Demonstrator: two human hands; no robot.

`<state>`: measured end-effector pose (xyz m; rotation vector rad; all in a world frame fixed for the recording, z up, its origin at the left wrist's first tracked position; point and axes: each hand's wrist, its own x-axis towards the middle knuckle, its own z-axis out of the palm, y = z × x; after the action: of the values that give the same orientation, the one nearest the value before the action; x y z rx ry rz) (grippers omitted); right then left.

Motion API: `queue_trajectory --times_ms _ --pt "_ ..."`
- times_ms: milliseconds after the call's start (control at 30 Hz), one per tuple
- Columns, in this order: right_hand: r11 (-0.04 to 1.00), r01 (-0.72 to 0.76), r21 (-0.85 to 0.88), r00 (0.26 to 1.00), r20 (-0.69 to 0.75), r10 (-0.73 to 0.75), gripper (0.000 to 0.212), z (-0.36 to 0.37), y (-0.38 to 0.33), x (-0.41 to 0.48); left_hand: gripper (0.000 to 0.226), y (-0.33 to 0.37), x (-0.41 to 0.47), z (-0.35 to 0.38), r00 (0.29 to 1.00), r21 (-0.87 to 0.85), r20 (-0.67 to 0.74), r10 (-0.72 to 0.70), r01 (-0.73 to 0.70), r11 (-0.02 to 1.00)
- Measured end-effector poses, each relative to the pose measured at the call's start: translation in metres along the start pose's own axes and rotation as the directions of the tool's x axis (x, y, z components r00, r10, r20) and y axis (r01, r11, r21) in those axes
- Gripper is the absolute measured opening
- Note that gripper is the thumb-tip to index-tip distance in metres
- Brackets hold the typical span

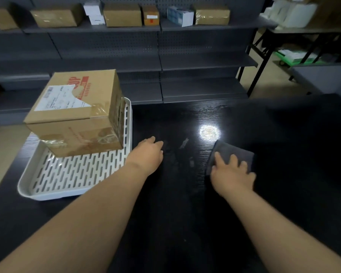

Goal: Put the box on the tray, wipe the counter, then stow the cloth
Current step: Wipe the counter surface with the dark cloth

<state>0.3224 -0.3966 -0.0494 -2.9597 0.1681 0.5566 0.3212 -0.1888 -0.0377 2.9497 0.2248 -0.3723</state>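
Currently the cardboard box [73,113] sits on the far half of the white slotted tray [47,195], at about 10 o'clock on the black bench [175,217]. Left grip [146,154]: palm down, fingers straight and loose, holding nothing, just off the tray's 3 o'clock rim; contact with the bench cannot be told. Right grip [232,174]: fingers spread flat, pressing on a dark grey cloth [243,152], not curled round it. Cloth lies flat on the bench at 3 o'clock from the left grip, well apart from the tray. Lamp glare [209,132] at 11 o'clock from the cloth. Grey shelving [106,46] with cartons [122,15] along 12 o'clock.
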Motion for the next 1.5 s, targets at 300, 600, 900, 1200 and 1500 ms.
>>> queue_trajectory --times_ms 300,600,900,1200,1500 --pt "0.793 0.588 -0.162 0.806 0.024 -0.592 0.045 0.06 0.001 -0.113 0.037 0.006 -0.042 0.019 0.994 0.047 -0.106 0.04 -0.035 0.998" --pt "0.982 0.144 -0.124 0.988 -0.035 -0.149 0.051 0.033 0.023 -0.079 0.048 -0.004 -0.102 0.036 0.997 0.018 0.023 -0.072 0.072 0.997" --pt "0.88 0.409 -0.24 0.869 -0.193 -0.456 0.042 0.05 0.061 -0.108 0.052 -0.007 -0.14 0.048 0.98 -0.04 0.041 -0.194 0.195 0.98" --pt "0.922 0.347 -0.174 0.918 -0.139 -0.372 0.041 0.075 0.008 -0.161 0.053 -0.039 -0.168 0.052 0.977 -0.001 0.048 -0.207 0.207 0.978" --pt "0.918 0.342 -0.2 0.897 -0.22 -0.382 0.044 0.066 0.051 -0.135 0.06 -0.066 -0.177 0.054 0.975 -0.028 0.111 -0.19 0.194 0.981"
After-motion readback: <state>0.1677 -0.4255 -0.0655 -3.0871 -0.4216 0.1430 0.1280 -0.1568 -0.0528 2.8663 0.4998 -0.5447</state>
